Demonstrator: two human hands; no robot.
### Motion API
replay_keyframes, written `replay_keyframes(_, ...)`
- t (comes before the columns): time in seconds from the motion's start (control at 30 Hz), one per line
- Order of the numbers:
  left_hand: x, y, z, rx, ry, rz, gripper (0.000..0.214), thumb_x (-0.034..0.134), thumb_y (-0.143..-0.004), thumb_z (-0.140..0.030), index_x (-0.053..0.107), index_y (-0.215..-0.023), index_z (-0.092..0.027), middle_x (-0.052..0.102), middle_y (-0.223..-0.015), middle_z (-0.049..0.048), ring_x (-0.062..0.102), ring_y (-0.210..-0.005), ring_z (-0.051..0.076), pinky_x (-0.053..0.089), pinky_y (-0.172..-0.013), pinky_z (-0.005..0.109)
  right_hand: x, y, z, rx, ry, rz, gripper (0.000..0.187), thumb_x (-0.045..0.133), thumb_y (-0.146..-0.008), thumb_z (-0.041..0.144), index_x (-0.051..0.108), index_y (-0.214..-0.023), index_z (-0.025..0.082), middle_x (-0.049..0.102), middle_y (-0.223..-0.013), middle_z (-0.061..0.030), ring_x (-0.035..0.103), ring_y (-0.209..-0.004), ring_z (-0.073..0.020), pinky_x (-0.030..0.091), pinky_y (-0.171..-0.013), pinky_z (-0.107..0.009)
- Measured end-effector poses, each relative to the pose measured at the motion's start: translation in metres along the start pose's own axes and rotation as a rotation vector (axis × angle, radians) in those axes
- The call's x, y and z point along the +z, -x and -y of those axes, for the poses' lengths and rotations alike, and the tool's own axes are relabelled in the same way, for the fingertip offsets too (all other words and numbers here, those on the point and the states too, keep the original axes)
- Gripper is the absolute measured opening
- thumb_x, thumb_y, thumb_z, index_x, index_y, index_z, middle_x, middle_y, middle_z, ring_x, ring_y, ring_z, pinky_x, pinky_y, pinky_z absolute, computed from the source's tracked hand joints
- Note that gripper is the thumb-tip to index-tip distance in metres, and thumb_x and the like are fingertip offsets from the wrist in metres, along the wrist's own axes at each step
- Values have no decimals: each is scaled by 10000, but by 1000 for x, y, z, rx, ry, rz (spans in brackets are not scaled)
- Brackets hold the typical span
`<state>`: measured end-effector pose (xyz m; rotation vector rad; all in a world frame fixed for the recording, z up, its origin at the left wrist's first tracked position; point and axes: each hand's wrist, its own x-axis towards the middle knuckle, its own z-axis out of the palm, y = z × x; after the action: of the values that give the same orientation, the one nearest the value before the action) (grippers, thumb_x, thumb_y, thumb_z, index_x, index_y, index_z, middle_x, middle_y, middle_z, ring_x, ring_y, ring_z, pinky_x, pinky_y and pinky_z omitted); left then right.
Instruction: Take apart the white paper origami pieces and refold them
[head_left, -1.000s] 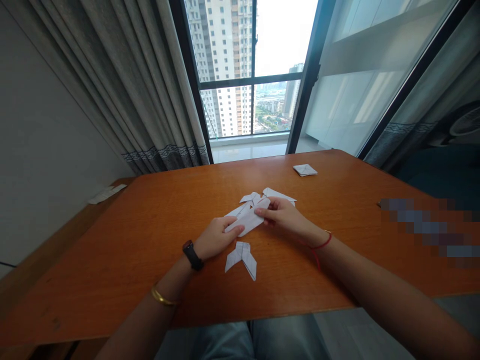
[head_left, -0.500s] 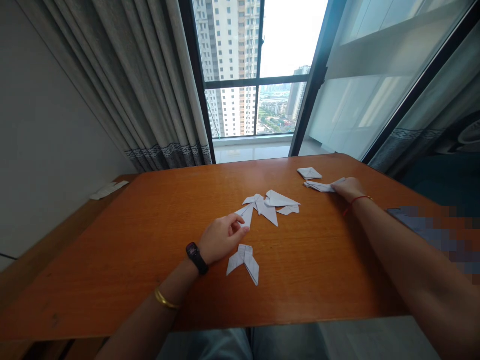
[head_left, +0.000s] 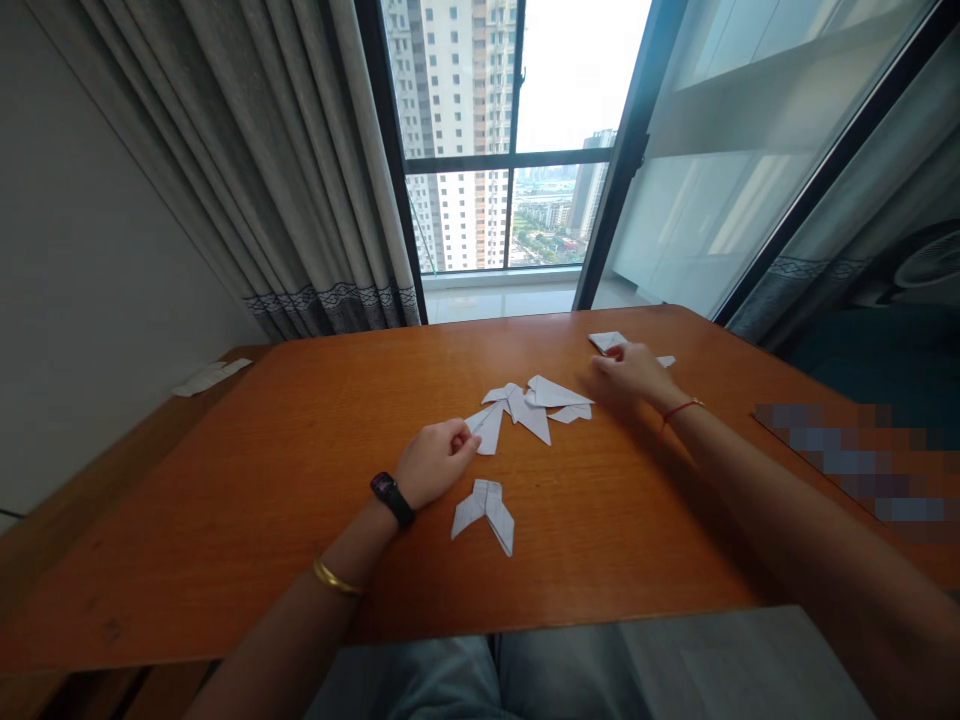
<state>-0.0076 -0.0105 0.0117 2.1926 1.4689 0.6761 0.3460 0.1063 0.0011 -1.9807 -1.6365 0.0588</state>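
Head view shows the wooden table (head_left: 300, 540) spreading under both your hands, with the grey curtain (head_left: 315, 180) beyond your left grip and the window (head_left: 450, 220) ahead, between the two. Your right hand (head_left: 630, 372) is bent over the far part of the table; whether its fingertips meet or pinch anything, you cannot tell from here. Your left hand (head_left: 436, 460) is loosely curled, and a gap between thumb and fingers cannot be made out. Just beyond and right of your left fingertips lies the cluster of folded white papers (head_left: 534, 415), its nearest piece at those fingertips, contact unclear. Nearer to you than that hand sits the forked paper (head_left: 487, 496). Just past your right fingers is the folded square (head_left: 606, 340), partly hidden; a paper tip (head_left: 667, 361) pokes out behind that hand.
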Motion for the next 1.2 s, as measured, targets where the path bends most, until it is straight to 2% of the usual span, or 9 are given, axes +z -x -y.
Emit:
replay_keyframes(0.13, 3, -4, 10, 10, -73, -98, 208, 518, -864, -361, 611, -799, -187, 599, -760, 21, 544, -704, 169, 394, -634, 278, 23, 27, 38, -86, -128, 107, 268, 782, -550, 380, 679, -678, 169, 656, -794, -89, 564, -899, -260, 391, -848, -336)
replay_keyframes(0.33, 3, -7, 13, 17, 55, -198, 195, 561, -841, -346, 642, -822, -169, 617, -812, 52, 572, -774, 194, 454, -744, 332, 9, 53, 59, -21, -415, 103, 307, 598, -732, 471, 593, -670, 170, 602, -661, -55, 533, -669, -188, 413, -629, -303)
replay_keyframes(0.5, 12, -1, -6, -103, 744, 67, 321, 627, -819, -404, 627, -1014, -149, 694, -925, 82, 661, -799, 183, 520, -680, 279, 4, 102, 107, -76, -730, 293, 411, 464, -829, 592, 551, -798, 191, 577, -607, 2, 504, -514, -127, 410, -500, -253)
replay_keyframes(0.6, 18, -1, -9, -198, 1069, 144, 409, 698, -781, -371, 609, -1095, -125, 696, -1036, 125, 675, -924, 206, 540, -776, 281, 8, 125, 131, -180, -1010, 573, 371, 526, -821, 565, 533, -786, 195, 600, -621, -2, 539, -537, -136, 440, -529, -267)
replay_keyframes(0.67, 18, -4, -7, -306, 1134, 54, 340, 652, -828, -359, 623, -1030, -86, 706, -991, 153, 692, -876, 210, 559, -746, 282, 9, 126, 132, -258, -884, 507, 328, 539, -833, 516, 567, -800, 192, 645, -734, -34, 579, -647, -163, 467, -622, -298)
replay_keyframes(0.77, 14, -8, -4, -432, 1172, -142, 257, 547, -899, -291, 591, -1019, -68, 700, -994, 186, 710, -804, 218, 581, -641, 284, 11, 112, 116, -276, -362, 159, 294, 599, -810, 453, 627, -903, 176, 648, -970, -117, 573, -888, -243, 440, -802, -370)
replay_keyframes(0.87, 10, -9, -4, -455, 1197, -201, 194, 504, -916, -228, 545, -1040, -85, 695, -1010, 189, 715, -778, 219, 586, -598, 287, 17, 98, 98, -193, -27, 123, 413, 703, -698, 508, 658, -890, 145, 612, -1023, -197, 529, -998, -331, 405, -838, -421)
replay_keyframes(1.0, 10, -7, -8, -436, 1304, -163, 203, 509, -907, -194, 509, -1094, -115, 684, -1045, 182, 711, -816, 237, 592, -613, 326, 19, 88, 88, -79, -257, 191, 297, 759, -627, 434, 631, -665, 169, 642, -828, -128, 572, -853, -284, 405, -737, -354)
replay_keyframes(1.2, 13, -6, -13, -416, 1531, -96, 307, 470, -933, -203, 479, -1239, -184, 606, -1222, 162, 662, -992, 265, 578, -698, 379, -7, 94, 101, -53, -611, 214, 373, 474, -854, 502, 586, -720, 173, 637, -648, -44, 571, -594, -163, 421, -555, -269)
